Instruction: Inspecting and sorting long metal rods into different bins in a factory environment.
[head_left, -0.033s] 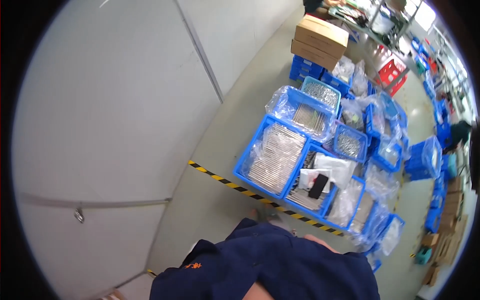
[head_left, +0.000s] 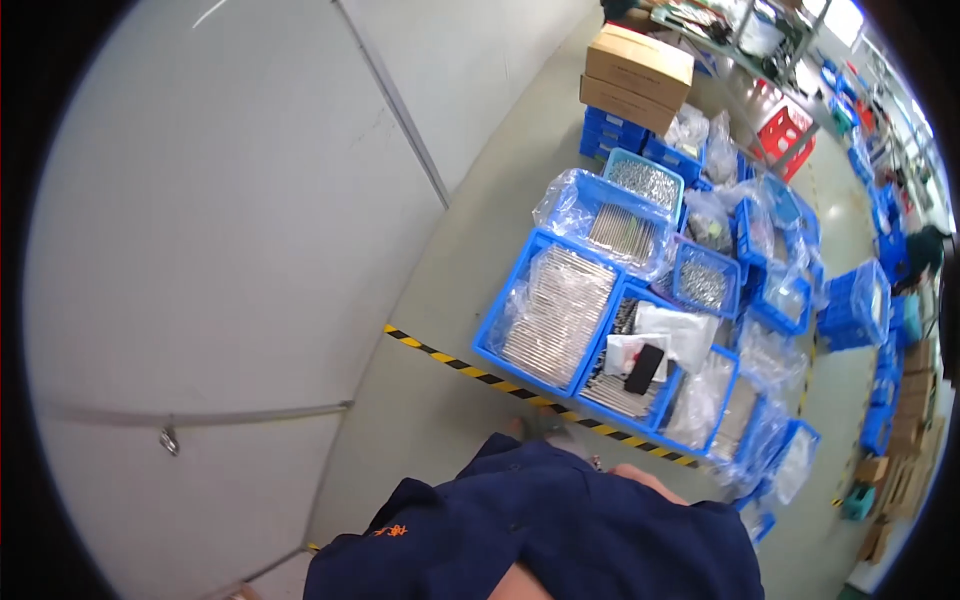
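Note:
A bare part of my right arm or hand (head_left: 648,482) shows at the right edge of my dark blue shirt (head_left: 600,520); its fingers are hidden. My left hand is out of sight. In front of me stands a blue crate (head_left: 492,325) of long silvery rods (head_left: 560,315) lined with clear plastic. The blue crate (head_left: 655,425) to its right holds more rods, white packets (head_left: 680,335) and a black flat object (head_left: 645,370). Neither hand visibly touches these.
Black-and-yellow floor tape (head_left: 480,375) runs before the crates. Behind are blue bins of small metal parts (head_left: 645,185), stacked cardboard boxes (head_left: 640,65) and a red crate (head_left: 785,140). A pale wall (head_left: 220,220) rises on the left. More blue crates (head_left: 855,305) stand at right.
The view has shifted slightly, so the crates sit a little further right in it. Nothing has visibly been moved, and my arm stays by the shirt.

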